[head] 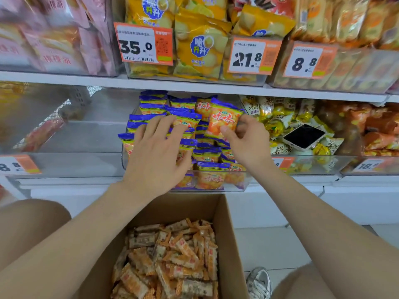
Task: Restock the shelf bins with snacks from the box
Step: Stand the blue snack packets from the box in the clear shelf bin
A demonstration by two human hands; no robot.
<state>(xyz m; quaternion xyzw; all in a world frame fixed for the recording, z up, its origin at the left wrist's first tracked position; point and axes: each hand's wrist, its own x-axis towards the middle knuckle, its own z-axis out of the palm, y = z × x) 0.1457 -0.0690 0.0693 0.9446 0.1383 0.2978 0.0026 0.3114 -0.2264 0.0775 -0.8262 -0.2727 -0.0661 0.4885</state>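
The shelf point(194, 84) was seen to fill the upper view, its clear bins ranged in two rows behind orange price tags point(143, 45). Below it, between the knees, an open cardboard box point(228, 223) was stood, touching the shelf base and well filled with long orange-brown snack bars point(172, 255).

The middle bin point(241, 183) of the lower row was packed with blue-and-orange packets point(207, 154), stacked nearly to the front wall. The left hand point(157, 152) was laid flat on the pile with fingers spread, nothing being gripped. The right hand point(248, 141) was closed in a pinch, thumb against fingers, on a single orange packet point(223, 120) held upright above the rear of the pile.

The step in hand was judged to be the placing and levelling of packets in this bin. The next move would call for the held packet to be tucked into the back rows while the pile was steadied, after which the box would be reached again (its bars looked unlike this bin's stock, so another bin was probably meant for them).

Little headroom was left under the shelf above, and the front wall was low, so spilling forward was thought possible. A phone point(303, 135) lay on the packets of the bin to the right, near the right hand.
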